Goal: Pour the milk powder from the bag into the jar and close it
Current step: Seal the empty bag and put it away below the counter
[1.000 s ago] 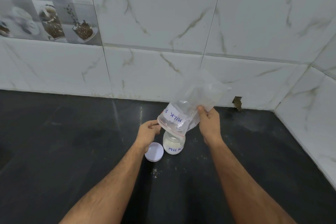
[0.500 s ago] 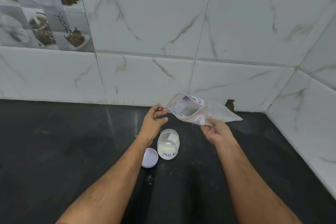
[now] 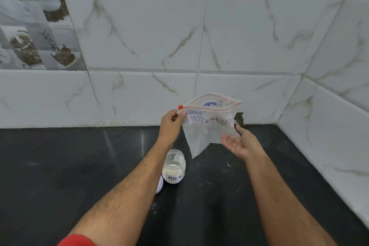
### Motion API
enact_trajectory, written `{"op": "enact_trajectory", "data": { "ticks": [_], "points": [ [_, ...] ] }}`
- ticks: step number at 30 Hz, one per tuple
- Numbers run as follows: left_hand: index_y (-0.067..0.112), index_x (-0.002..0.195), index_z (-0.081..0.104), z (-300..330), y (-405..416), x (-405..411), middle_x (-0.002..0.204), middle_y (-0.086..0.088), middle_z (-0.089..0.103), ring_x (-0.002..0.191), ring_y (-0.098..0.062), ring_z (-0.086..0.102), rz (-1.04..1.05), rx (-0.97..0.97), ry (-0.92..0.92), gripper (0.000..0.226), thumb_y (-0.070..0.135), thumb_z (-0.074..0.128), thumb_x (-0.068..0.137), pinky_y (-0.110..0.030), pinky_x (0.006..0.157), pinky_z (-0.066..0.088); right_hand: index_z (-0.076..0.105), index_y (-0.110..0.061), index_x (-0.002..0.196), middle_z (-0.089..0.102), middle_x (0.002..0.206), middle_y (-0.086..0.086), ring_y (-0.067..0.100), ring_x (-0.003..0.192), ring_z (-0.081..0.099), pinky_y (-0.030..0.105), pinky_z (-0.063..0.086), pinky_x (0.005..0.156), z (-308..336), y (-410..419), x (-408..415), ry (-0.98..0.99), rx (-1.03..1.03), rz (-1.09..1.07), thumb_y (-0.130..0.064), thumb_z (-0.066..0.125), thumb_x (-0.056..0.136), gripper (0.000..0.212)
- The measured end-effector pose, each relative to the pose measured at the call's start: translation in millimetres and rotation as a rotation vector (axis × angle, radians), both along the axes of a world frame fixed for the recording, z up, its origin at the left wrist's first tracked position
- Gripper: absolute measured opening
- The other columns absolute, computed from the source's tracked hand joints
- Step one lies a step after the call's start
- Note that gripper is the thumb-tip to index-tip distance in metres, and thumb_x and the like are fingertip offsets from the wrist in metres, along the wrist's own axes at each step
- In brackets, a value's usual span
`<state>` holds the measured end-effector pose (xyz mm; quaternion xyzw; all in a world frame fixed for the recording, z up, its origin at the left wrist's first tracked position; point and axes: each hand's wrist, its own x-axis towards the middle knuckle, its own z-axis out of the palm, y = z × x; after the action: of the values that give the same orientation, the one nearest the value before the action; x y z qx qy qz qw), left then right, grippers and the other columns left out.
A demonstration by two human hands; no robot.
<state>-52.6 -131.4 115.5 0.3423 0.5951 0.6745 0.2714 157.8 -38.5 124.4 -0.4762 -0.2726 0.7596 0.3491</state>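
Observation:
A clear zip bag (image 3: pixel 209 126) labelled "MILK POWDER" hangs upright in the air with its mouth open at the top; it looks nearly empty. My left hand (image 3: pixel 171 126) pinches the bag's top left corner by the red slider. My right hand (image 3: pixel 239 143) is palm-up with fingers spread, touching the bag's lower right side. Below, a small glass jar (image 3: pixel 173 168) labelled "MILK" stands uncapped on the black counter (image 3: pixel 60 166), with white powder in its lower part. Its white lid (image 3: pixel 159 184) lies just left of it, mostly hidden by my left forearm.
White marble-look tiles form the back wall (image 3: pixel 239 36) and the right wall (image 3: pixel 339 126), meeting in a corner. Specks of spilled powder (image 3: pixel 154 208) dot the counter in front of the jar. A dark hole in the wall (image 3: pixel 239 120) sits behind the bag.
The bag has gone from tipped mouth-down over the jar to upright and raised. My right hand has let go of the bag's bottom and spread its fingers. The view has tilted up.

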Motion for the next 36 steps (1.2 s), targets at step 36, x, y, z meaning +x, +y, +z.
{"op": "enact_trajectory", "data": {
  "ticks": [36],
  "points": [
    [0.011, 0.065, 0.056, -13, 22, 62, 0.064, 0.001, 0.059, 0.061, -0.016, 0.055, 0.032, -0.183, 0.11, 0.058, 0.065, 0.052, 0.084, -0.032, 0.063, 0.046, 0.058, -0.015, 0.089, 0.062, 0.085, 0.003, 0.014, 0.073, 0.058, 0.027, 0.049, 0.064, 62, 63, 30, -0.308, 0.812, -0.331, -0.018, 0.047, 0.101, 0.016]
  ]
}}
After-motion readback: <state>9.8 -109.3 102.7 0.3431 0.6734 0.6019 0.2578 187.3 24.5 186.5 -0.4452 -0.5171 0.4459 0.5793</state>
